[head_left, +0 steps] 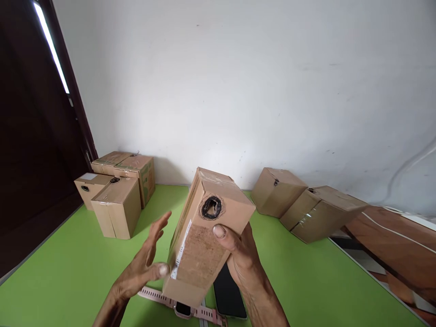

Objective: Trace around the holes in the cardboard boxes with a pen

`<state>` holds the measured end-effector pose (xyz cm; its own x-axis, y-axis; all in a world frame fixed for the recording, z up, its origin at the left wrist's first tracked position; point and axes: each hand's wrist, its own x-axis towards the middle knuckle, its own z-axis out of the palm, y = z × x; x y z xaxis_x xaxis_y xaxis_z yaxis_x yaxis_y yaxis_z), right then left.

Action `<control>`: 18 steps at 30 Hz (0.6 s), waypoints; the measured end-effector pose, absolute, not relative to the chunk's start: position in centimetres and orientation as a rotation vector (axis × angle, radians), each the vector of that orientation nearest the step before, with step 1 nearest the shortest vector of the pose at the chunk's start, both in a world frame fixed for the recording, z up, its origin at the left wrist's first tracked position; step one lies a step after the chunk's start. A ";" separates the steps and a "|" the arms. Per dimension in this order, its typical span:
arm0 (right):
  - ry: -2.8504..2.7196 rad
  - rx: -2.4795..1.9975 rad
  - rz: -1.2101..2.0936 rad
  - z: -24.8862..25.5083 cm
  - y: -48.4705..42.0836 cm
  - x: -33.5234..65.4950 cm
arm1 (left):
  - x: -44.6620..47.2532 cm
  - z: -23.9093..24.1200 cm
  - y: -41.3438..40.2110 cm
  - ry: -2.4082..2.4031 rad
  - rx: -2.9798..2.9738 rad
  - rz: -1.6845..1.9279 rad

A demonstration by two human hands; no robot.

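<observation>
— Green table under a white wall, dark door at your far left. What sits there?

— A stack of three cardboard boxes by the door, one with a hole on top. Nearer you, your left hand is open, fingers spread, its thumb tip just touching the lower left edge of the held box.

— And the box itself?

— It hangs tilted above the table's middle, holed face towards you. Your right hand carries it, grip closed round the right side, thumb pressed on the front just under the black-rimmed hole. (I'd bring the left palm flat against the side, so the weight isn't all on one hand.)

— Anything beneath?

— A pink watch and a dark phone lie right under it; mind them if you lower it. Further right, two more boxes rest against the wall, beside a brown wooden board.
</observation>
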<state>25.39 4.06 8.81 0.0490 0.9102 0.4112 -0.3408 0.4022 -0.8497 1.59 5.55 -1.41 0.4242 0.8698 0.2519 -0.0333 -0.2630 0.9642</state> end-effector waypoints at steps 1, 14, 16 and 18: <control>-1.152 -0.643 1.062 8.7 4.0 25.2 | 1.9 -0.1 5.6 0.773 1.597 1.089; -1.215 -0.683 1.115 8.0 3.5 24.7 | 7.4 8.7 5.2 0.678 1.527 1.289; -1.189 -0.673 1.117 8.1 3.5 24.6 | 7.6 8.7 4.9 0.736 1.554 1.305; -1.168 -0.663 1.121 8.3 3.5 24.5 | 7.7 8.7 4.7 0.775 1.589 1.315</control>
